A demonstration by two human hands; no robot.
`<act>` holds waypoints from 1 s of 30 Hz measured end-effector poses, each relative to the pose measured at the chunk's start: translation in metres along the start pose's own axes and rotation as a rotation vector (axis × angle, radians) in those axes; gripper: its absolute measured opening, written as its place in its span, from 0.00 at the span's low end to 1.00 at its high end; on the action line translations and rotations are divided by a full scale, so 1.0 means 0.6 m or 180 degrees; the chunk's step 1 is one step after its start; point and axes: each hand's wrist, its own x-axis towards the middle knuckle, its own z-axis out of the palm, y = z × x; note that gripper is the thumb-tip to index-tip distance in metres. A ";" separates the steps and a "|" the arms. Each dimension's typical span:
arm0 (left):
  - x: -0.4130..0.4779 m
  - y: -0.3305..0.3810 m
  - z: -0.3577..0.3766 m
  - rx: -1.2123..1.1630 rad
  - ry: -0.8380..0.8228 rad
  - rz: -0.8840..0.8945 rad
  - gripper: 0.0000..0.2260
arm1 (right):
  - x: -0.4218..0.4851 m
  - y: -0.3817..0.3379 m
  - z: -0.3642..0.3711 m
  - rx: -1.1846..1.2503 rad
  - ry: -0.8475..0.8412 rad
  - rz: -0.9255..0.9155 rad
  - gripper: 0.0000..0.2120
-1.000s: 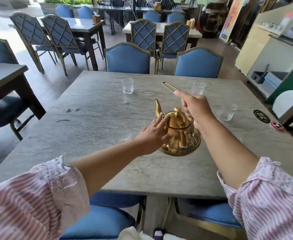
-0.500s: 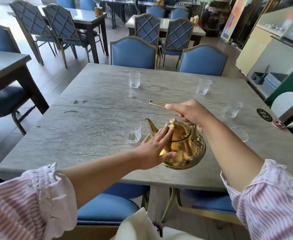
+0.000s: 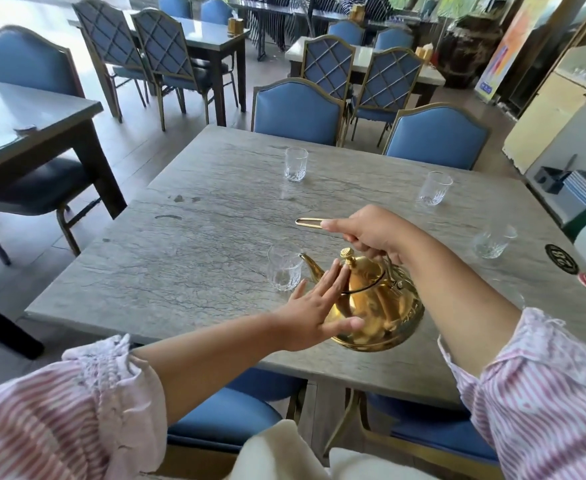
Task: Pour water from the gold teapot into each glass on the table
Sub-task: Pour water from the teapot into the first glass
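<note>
The gold teapot [image 3: 376,308] is tilted to the left over the grey marble table [image 3: 187,258], its spout just right of the rim of the near glass [image 3: 284,270]. My right hand [image 3: 371,233] grips the teapot's long handle from above. My left hand [image 3: 314,315] lies flat against the pot's lid and side, fingers spread. A glass [image 3: 295,164] stands at the far left, another glass [image 3: 435,188] at the far right, and a third glass [image 3: 492,240] near the right edge. No stream of water is visible.
Two blue chairs [image 3: 296,110] stand at the table's far side and two more blue seats [image 3: 229,414] under the near edge. A dark table [image 3: 25,119] is to the left. Round coasters [image 3: 561,259] lie at the right edge.
The teapot has come down and leftward toward the near glass and tilted further. Both hands moved with it; my left hand stays on the lid.
</note>
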 end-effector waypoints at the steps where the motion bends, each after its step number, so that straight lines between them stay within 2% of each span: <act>1: 0.000 -0.001 0.000 -0.0008 0.0004 -0.0001 0.45 | 0.003 -0.003 0.002 -0.0038 -0.0020 0.0015 0.22; 12: 0.000 -0.007 -0.005 -0.0066 0.0036 -0.0017 0.46 | 0.019 -0.015 0.007 -0.0138 -0.0173 0.0047 0.20; 30: 0.001 -0.010 0.005 -0.0055 0.0088 -0.0018 0.43 | 0.019 -0.023 0.012 -0.0242 -0.0247 0.0123 0.21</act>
